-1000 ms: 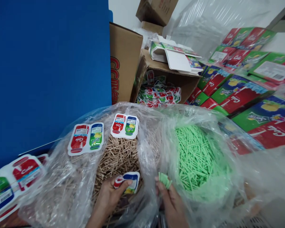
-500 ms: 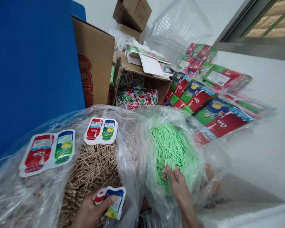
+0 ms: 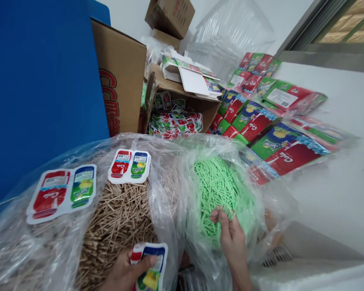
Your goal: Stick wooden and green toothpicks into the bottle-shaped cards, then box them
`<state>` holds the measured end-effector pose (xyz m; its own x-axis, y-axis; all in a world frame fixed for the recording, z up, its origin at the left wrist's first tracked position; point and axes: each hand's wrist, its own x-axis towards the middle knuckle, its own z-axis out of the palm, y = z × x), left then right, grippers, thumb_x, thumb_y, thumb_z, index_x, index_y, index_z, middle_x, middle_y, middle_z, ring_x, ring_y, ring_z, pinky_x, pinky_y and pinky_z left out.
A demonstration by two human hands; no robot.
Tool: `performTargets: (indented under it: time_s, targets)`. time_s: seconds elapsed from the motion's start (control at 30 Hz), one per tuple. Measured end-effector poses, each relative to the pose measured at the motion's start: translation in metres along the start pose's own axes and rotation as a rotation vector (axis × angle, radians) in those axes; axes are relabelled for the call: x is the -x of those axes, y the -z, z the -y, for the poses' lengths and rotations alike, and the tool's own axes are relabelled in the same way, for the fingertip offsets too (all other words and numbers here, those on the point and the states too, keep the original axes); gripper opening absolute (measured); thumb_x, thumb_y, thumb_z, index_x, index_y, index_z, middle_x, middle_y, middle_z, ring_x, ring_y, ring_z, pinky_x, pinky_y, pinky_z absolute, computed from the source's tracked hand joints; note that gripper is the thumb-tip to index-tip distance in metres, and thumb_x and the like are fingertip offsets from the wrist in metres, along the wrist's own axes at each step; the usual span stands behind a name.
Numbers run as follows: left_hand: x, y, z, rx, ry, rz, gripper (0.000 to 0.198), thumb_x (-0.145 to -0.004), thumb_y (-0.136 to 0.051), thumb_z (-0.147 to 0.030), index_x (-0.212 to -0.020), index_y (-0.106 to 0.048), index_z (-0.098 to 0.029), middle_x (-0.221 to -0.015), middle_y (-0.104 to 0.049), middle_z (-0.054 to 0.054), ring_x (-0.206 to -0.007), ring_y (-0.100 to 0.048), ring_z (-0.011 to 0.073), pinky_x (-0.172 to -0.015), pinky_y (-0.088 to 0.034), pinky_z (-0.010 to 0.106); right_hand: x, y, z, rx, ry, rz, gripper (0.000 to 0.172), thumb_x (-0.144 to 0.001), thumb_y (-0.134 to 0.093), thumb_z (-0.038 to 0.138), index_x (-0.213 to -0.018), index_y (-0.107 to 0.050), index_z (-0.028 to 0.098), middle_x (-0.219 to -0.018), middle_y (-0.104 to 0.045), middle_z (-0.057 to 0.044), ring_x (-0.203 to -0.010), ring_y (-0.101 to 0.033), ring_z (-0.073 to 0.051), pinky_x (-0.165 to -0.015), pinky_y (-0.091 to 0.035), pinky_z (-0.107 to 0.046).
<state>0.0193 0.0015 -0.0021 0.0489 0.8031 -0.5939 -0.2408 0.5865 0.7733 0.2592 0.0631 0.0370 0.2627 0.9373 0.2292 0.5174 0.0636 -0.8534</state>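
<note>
My left hand (image 3: 124, 273) is closed on a small printed card pack (image 3: 148, 266) with a red can and a blue-green can on it, at the bottom edge over the brown sticks (image 3: 118, 220). My right hand (image 3: 230, 234) is inside the clear bag of green sticks (image 3: 218, 190), its fingers pinched on a few of them. Two more card packs, one near (image 3: 62, 193) and one farther back (image 3: 130, 165), lie on the plastic over the brown sticks.
A blue panel (image 3: 42, 89) stands at the left. Beside it stand a brown carton (image 3: 124, 76) and an open box of printed cards (image 3: 176, 117). Red and green printed boxes (image 3: 273, 121) spread over the white table (image 3: 346, 182) at the right.
My right hand has curled its fingers round a pinch of green sticks. My left hand with the card pack has slid slightly right and down. The view has barely shifted since half a second ago.
</note>
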Motion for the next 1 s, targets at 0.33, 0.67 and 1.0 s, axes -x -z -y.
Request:
performTargets:
  time_s: [0.33, 0.67, 1.0]
  targets:
    - [-0.01, 0.015, 0.004, -0.076, -0.093, -0.141, 0.035, -0.05, -0.079, -0.046, -0.051, -0.064, -0.014, -0.047, -0.065, 0.0, -0.046, -0.057, 0.0157, -0.048, -0.047, 0.024, 0.064, -0.061, 0.016, -0.232, 0.358, 0.403, 0.019, -0.095, -0.037, 0.02, -0.104, -0.054, 0.024, -0.078, -0.067, -0.001, -0.07, -0.065, -0.013, -0.068, -0.05, -0.021]
    - [-0.001, 0.039, 0.009, -0.355, -0.306, -0.248, 0.03, -0.066, -0.066, -0.046, -0.057, -0.059, -0.018, -0.055, -0.059, -0.002, -0.055, -0.054, 0.0165, -0.053, -0.045, 0.025, 0.075, -0.079, 0.015, -0.233, 0.406, 0.435, 0.019, -0.094, -0.037, 0.017, -0.104, -0.051, 0.025, -0.079, -0.065, 0.001, -0.073, -0.064, -0.013, -0.072, -0.049, -0.022]
    - [-0.002, 0.036, 0.015, -0.628, -0.689, -0.232, 0.02, -0.077, -0.06, -0.026, -0.058, -0.062, -0.019, -0.055, -0.057, -0.003, -0.052, -0.056, 0.0138, -0.051, -0.043, 0.02, 0.076, -0.083, 0.009, -0.275, 0.418, 0.449, 0.022, -0.093, -0.037, 0.014, -0.106, -0.05, 0.026, -0.079, -0.065, 0.001, -0.073, -0.064, -0.013, -0.072, -0.049, -0.021]
